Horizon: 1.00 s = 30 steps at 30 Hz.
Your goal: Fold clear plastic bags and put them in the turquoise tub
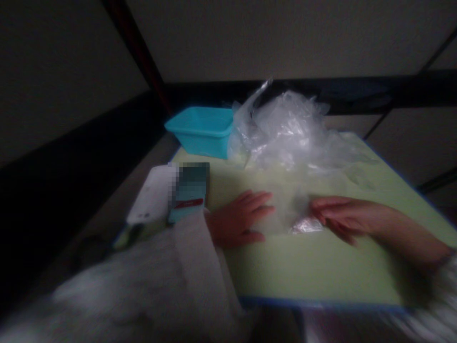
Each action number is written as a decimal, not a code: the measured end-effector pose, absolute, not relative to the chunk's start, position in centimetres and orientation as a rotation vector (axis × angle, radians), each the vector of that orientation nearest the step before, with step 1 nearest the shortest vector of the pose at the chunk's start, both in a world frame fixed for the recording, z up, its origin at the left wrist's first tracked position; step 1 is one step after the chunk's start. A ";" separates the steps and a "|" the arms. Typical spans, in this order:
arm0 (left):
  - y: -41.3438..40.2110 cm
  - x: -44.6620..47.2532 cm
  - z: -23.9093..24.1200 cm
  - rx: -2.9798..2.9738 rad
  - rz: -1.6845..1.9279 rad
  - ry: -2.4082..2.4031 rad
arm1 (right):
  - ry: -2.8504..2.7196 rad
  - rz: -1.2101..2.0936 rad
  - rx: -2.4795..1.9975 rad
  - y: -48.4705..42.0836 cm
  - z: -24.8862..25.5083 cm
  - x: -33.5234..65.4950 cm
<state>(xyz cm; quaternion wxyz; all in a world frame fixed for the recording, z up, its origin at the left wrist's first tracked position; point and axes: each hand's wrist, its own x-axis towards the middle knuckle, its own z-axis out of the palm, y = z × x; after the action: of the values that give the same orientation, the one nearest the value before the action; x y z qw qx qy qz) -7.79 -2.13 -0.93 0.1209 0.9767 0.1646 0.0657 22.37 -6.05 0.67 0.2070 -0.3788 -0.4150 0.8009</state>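
My left hand (pixel 239 220) lies flat on the pale green mat (pixel 314 271), fingers together and pointing right, touching the left edge of a small clear plastic bag (pixel 289 214). From the right, my right hand (pixel 337 216) reaches in with its fingers on the bag's right edge, near a crinkled shiny corner. The bag lies flat between both hands. The picture is blurred, so I cannot make out any grip.
A heap of crumpled clear plastic bags (pixel 289 128) sits at the back of the mat. A turquoise plastic tub (pixel 203 129) stands at the back left. Beside my left sleeve lie a white phone-like object (pixel 152 195) and a teal box (pixel 191 190). Dark rails surround the table.
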 end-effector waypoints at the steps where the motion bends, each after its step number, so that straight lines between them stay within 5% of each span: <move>1: -2.1 -7.8 -0.9 2.856 0.199 0.474 | -1.146 2.244 -1.034 -6.1 0.6 22.4; 30: -4.6 -5.4 0.2 2.900 0.219 0.301 | -1.098 2.344 -0.947 -5.8 0.7 22.1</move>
<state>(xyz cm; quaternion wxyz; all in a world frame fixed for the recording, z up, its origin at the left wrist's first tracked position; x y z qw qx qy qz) -5.37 -4.57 0.18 0.1089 0.9860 0.1023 0.0743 22.12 -5.82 0.72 0.1914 -0.3372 -0.3909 0.8348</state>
